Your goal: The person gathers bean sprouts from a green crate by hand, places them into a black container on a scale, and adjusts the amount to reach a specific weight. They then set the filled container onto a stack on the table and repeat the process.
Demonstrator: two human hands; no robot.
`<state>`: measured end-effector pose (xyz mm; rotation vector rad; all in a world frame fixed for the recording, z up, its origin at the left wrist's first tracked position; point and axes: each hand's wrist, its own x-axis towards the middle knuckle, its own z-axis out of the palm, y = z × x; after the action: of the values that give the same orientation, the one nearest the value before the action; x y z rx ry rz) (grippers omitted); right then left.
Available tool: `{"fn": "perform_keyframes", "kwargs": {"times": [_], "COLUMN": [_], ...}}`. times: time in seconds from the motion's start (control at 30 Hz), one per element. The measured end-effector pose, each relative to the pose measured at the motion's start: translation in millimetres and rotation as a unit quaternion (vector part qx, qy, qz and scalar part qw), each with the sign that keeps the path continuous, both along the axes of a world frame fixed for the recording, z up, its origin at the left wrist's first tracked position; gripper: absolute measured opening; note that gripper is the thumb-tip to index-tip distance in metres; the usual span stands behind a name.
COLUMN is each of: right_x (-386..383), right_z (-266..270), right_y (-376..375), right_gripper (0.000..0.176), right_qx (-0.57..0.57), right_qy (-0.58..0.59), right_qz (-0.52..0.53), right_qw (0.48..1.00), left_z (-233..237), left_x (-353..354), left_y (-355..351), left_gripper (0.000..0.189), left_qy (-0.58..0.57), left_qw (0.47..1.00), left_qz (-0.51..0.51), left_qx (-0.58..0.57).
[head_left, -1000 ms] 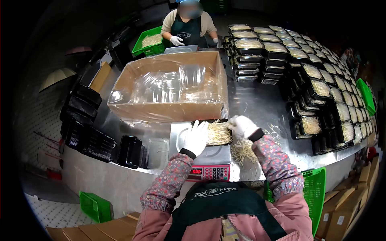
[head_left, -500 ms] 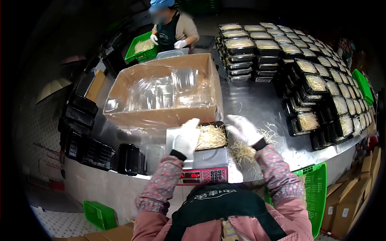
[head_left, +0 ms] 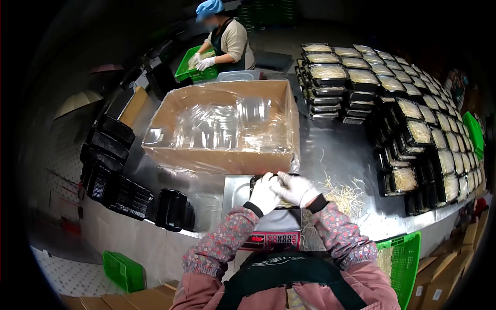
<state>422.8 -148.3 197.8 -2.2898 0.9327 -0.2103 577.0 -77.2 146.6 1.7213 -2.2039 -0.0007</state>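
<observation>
My white-gloved left hand [head_left: 265, 195] and right hand [head_left: 297, 189] meet over a black tray [head_left: 255, 181] of bean sprouts, with their fingers closed and bunched together. They cover most of the tray, and whatever is between the fingertips is hidden. Under the tray is a digital scale [head_left: 276, 238] with a red front panel and a metal plate. A loose pile of bean sprouts [head_left: 345, 199] lies on the metal table [head_left: 330, 150], to the right of my right hand.
A plastic-lined carton [head_left: 222, 161] of clear lids stands just beyond the scale. Packed sprout trays [head_left: 330, 72] are stacked at right, nested black trays [head_left: 129, 196] at left. A green crate [head_left: 405, 263] sits at lower right. Across the table, a co-worker [head_left: 232, 44] reaches into another green crate [head_left: 191, 67].
My hands have come together from either side of the tray, now covering its sprouts. The co-worker's hands have moved into the far crate. The whole view has shifted slightly.
</observation>
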Motion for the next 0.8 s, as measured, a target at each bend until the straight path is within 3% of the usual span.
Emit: {"fn": "perform_keyframes", "kwargs": {"times": [0.1, 0.17, 0.23, 0.27, 0.3, 0.37, 0.47, 0.5, 0.57, 0.67, 0.73, 0.8], "right_x": [20, 51, 90, 97, 103, 110, 101, 98, 86, 62, 34, 5], "right_z": [53, 27, -38, -30, -21, -29, -1, 0, -1, 17, 67, 84], "right_y": [-41, -83, -132, -132, -142, -152, -131, -133, -130, -126, -101, -93], "right_gripper": [0.065, 0.068, 0.061, 0.063, 0.062, 0.049, 0.031, 0.026, 0.023, 0.020, 0.019, 0.018], "right_qx": [-0.025, -0.114, -0.250, -0.162, -0.057, 0.017, -0.063, -0.098, -0.166, -0.314, -0.297, -0.225], "right_qy": [-0.047, -0.131, -0.164, -0.059, 0.062, 0.148, 0.041, 0.053, -0.006, -0.133, -0.197, -0.278], "right_qz": [-0.028, -0.036, -0.027, -0.036, 0.020, 0.028, -0.030, -0.017, -0.014, -0.038, -0.076, -0.104], "right_qw": [0.998, 0.984, 0.954, 0.984, 0.996, 0.988, 0.997, 0.994, 0.986, 0.939, 0.931, 0.928], "left_z": [11, 11, 8, 11, 13, 5, -3, 0, -6, 3, 31, 43], "left_x": [-9, -14, -16, -16, -14, -8, -7, -8, -7, -1, 6, 23], "left_y": [17, 23, 24, 21, 18, 11, 5, 6, 8, 10, 19, 29], "left_gripper": [0.051, 0.056, 0.059, 0.060, 0.060, 0.061, 0.062, 0.063, 0.065, 0.083, 0.095, 0.084], "left_qy": [0.024, 0.025, 0.018, 0.019, 0.019, 0.049, 0.044, 0.047, 0.061, 0.082, 0.095, 0.156], "left_qw": [0.999, 0.999, 0.998, 0.996, 0.994, 0.994, 0.993, 0.993, 0.995, 0.988, 0.979, 0.980], "left_qz": [0.031, 0.040, 0.048, 0.052, 0.055, 0.041, 0.049, 0.049, 0.034, 0.016, 0.008, -0.023], "left_qx": [-0.013, 0.002, 0.045, 0.068, 0.092, 0.091, 0.097, 0.098, 0.076, 0.131, 0.180, 0.118]}}
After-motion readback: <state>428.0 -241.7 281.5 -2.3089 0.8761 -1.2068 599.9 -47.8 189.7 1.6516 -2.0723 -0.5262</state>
